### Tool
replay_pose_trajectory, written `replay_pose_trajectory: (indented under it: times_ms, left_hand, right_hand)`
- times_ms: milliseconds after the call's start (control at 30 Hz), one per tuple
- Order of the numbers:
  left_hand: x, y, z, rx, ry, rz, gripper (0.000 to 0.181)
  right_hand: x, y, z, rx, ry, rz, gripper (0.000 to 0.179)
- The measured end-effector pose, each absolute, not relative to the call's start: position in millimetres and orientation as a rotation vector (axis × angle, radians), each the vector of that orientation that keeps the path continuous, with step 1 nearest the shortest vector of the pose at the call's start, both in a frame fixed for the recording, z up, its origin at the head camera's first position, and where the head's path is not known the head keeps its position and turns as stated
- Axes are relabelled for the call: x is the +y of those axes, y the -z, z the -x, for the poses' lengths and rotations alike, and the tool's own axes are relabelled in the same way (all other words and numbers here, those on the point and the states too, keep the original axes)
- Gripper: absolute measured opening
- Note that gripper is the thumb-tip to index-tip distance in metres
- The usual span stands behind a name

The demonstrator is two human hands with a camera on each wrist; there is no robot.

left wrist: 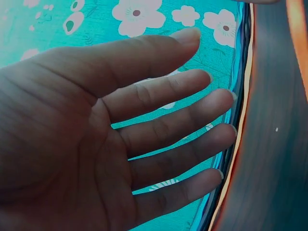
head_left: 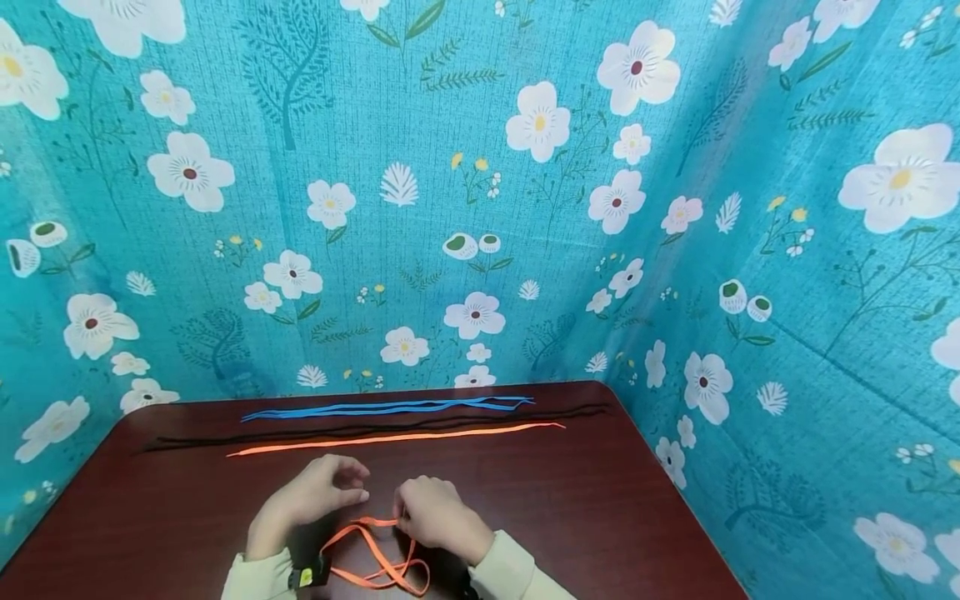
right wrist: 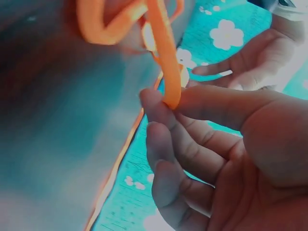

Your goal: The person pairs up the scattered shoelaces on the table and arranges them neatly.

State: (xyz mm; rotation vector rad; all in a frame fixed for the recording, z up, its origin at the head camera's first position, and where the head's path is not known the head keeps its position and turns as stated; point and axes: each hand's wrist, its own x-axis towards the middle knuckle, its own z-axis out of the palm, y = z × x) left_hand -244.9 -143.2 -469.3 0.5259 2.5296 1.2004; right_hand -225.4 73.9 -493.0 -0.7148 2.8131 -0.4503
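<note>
A loose orange shoelace (head_left: 378,557) lies in crossing loops near the table's front edge. My right hand (head_left: 435,512) pinches part of it between thumb and forefinger; in the right wrist view the orange shoelace (right wrist: 166,57) runs up from those fingertips. To the left of the loops, my left hand (head_left: 311,498) hovers with bent, relaxed fingers and holds nothing. The left wrist view shows the left hand (left wrist: 144,125) with its fingers spread apart and its palm bare.
Farther back on the dark red table (head_left: 600,500) lie a straight orange shoelace (head_left: 397,439), black laces (head_left: 345,432) and blue laces (head_left: 390,407), stretched side by side. A blue flowered cloth (head_left: 420,208) hangs behind the table and along its right side.
</note>
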Motion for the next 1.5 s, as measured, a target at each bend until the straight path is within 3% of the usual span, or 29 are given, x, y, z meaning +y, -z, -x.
replay_pose_trajectory:
  times_ms: [833,1500]
  left_hand:
    - [-118,431,226,2.336,-1.313,-0.914,0.021]
    - [-111,422,216,2.345,-1.365,-0.917,0.013]
  right_hand:
    - [103,423,201,2.924,0.954,0.794,0.004]
    - [116,409,194,2.95,1.044,0.815,0.004]
